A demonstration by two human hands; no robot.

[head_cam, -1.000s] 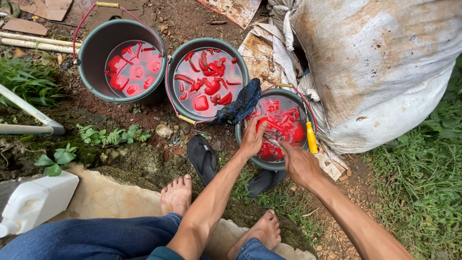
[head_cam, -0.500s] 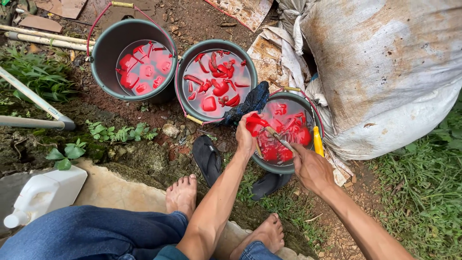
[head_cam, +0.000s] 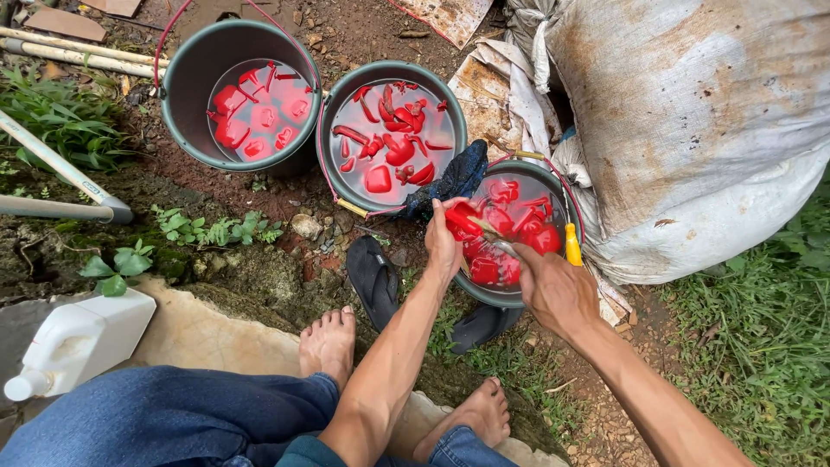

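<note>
while the person sits barefoot on a stone ledge, the left hand [head_cam: 443, 244] is closed around a red plastic piece [head_cam: 461, 220], held just above the near rim of the right-most bucket [head_cam: 564, 197]. the right hand [head_cam: 553, 290] is wrapped around a thin tool [head_cam: 491, 241] whose tip touches the red piece; the tool's kind cannot be told. this bucket holds water and more red pieces. a dark blue cloth [head_cam: 450, 180] drapes between it and the middle bucket [head_cam: 333, 112]. a third bucket [head_cam: 186, 78] stands left. black sandals [head_cam: 370, 278] lie below; a large white sack [head_cam: 692, 121] sits right.
</note>
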